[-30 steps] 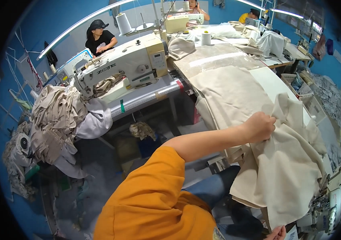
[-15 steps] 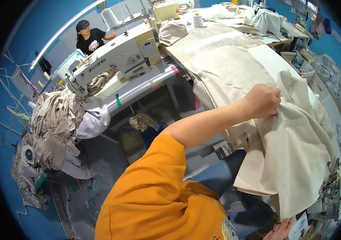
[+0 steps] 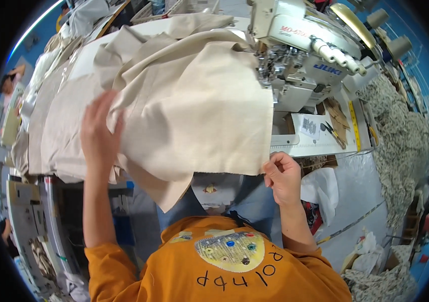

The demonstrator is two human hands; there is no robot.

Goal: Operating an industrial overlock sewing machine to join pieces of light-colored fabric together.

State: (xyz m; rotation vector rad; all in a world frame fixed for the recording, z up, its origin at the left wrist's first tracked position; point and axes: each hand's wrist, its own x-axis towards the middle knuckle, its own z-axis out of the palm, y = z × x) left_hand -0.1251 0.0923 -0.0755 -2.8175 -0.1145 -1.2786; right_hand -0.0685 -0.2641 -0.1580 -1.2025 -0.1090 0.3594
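Well, at the far left a cream-coloured machine [image 3: 23, 199] stands below a layered stack of beige fabric [image 3: 58, 121] that spreads over the table. Next comes the left hand [image 3: 102, 132], raised over the near part of the fabric, blurred, its thumb standing apart from the fingers; it looks loosely open, and whether it touches the cloth beneath I cannot tell. The beige cloth panel [image 3: 204, 110] fills the middle, lying on the tabletop with folds gathered along its far left side, while its near edge overhangs the person's lap and one pointed corner droops toward the jeans [image 3: 172, 214]. Below it is the orange shirt [image 3: 174, 269] with a printed motif on the front. At the panel's near right corner the right hand [image 3: 284, 176] has thumb and fingers closed together in a pinch, with the cloth's edge between them. Beyond this hand, the panel's straight right edge runs up to the front of a white sewing machine [image 3: 295, 70]. To the right of that edge, on the machine's table, lie a white printed card [image 3: 309, 126], a small pair of scissors [image 3: 333, 135], a brown scrap [image 3: 339, 116] and a yellow strip [image 3: 354, 126]. A large patterned cloth heap [image 3: 400, 146] hangs farthest right.
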